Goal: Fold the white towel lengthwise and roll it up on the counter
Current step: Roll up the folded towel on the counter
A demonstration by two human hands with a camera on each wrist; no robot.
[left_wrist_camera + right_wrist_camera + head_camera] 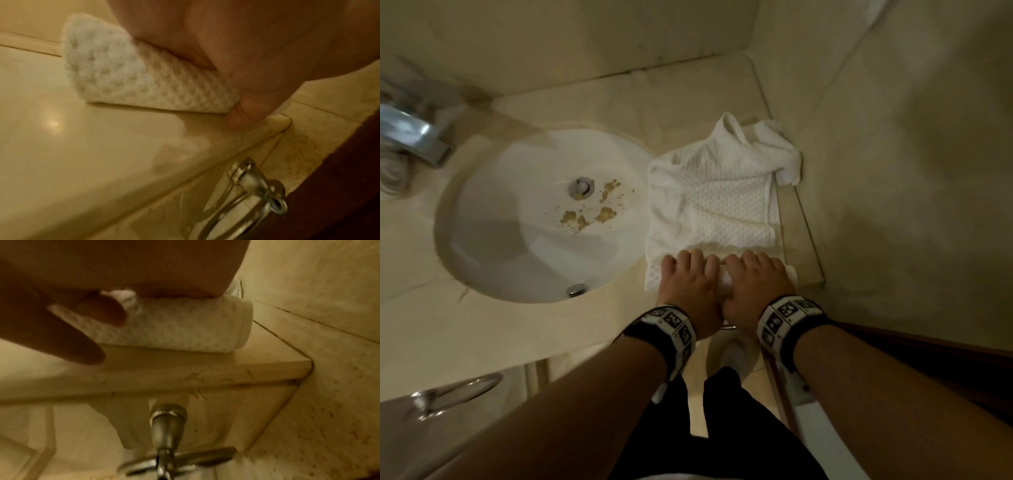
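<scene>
The white waffle-weave towel (722,192) lies on the beige counter (688,96), right of the sink. Its far end is bunched against the side wall. Its near end is rolled into a low cylinder by the counter's front edge. My left hand (688,274) and right hand (753,274) sit side by side on that roll, fingers curled over its top. In the left wrist view the roll (127,81) lies under my palm with the thumb (242,112) at its near side. The right wrist view shows the roll's right end (185,327) under my right hand (164,272).
The round white sink (482,219) holds brown crumbs (585,212) near its drain. A chrome faucet (414,133) stands at the far left. The tiled side wall (893,171) runs close along the towel's right. A metal ring (458,390) hangs below the counter front.
</scene>
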